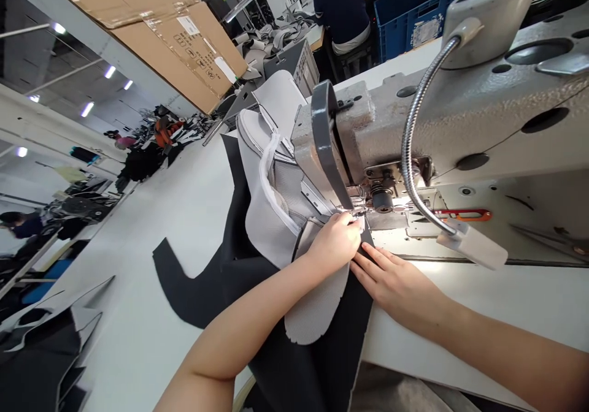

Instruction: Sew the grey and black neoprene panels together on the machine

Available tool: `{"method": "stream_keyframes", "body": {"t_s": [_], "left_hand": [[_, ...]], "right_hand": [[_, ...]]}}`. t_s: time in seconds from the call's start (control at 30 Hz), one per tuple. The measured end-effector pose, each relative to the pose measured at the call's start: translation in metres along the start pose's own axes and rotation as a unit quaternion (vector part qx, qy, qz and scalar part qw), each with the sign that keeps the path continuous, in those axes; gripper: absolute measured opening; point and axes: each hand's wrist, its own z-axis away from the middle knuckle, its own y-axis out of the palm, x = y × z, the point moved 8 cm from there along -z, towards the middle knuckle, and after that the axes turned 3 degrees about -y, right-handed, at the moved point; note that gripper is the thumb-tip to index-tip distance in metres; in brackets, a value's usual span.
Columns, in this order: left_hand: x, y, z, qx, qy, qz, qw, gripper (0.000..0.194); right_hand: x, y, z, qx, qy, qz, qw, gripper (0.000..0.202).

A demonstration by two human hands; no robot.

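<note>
Behind the worktop (133, 259), a crowded workshop is stretching away, its far piles blurring together so that I am not making out single items. At the top edge, a seated person (343, 7) beside a blue crate (407, 32) is showing only in part, the head cut off. On the right, the sewing machine (386, 118) is running out of the frame, and glare is washing over its needle area. I am seeing the grey fabric (271, 222) lying bunched left of the machine head and reaching the needle area, its folds hiding part of the black fabric (248, 283) underneath. My left grip (337, 240) is curling inward on the grey fabric, right by the needle area; its fingertips are partly hidden, so I cannot tell whether they are pinching the edge. My right grip (391, 280) is lying flat, fingers extended and slightly spread, its fingertips touching the black fabric. Beyond it, orange-handled snips (464, 215) are resting on the machine bed, partly covered by the lamp (473, 244).
</note>
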Motion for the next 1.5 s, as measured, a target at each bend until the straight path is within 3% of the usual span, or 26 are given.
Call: {"method": "stream_keyframes", "body": {"t_s": [0.3, 0.53, 0.77, 1.0, 1.27, 1.5], "left_hand": [[-0.005, -0.004, -0.003, 0.016, -0.019, 0.007, 1.000, 0.025], [-0.004, -0.002, -0.006, -0.008, -0.062, 0.012, 0.998, 0.021], [-0.006, -0.001, -0.007, -0.005, -0.035, -0.011, 0.999, 0.020], [-0.005, -0.005, -0.003, -0.066, 0.006, 0.009, 0.998, 0.024], [-0.006, -0.012, 0.000, -0.026, -0.012, 0.006, 1.000, 0.025], [-0.025, -0.003, 0.006, 0.042, 0.094, -0.113, 0.988, 0.031]], "right_hand": [[-0.001, -0.003, 0.000, -0.005, 0.000, 0.006, 1.000, 0.041], [-0.002, -0.011, -0.006, -0.014, -0.014, 0.019, 1.000, 0.037], [-0.003, -0.007, -0.006, -0.010, -0.016, 0.016, 1.000, 0.039], [-0.002, -0.007, -0.007, 0.011, -0.016, 0.035, 0.999, 0.038], [0.021, -0.013, -0.007, 0.015, -0.037, 0.041, 0.998, 0.028], [0.024, -0.011, -0.008, 0.019, -0.039, 0.039, 0.998, 0.027]]}}
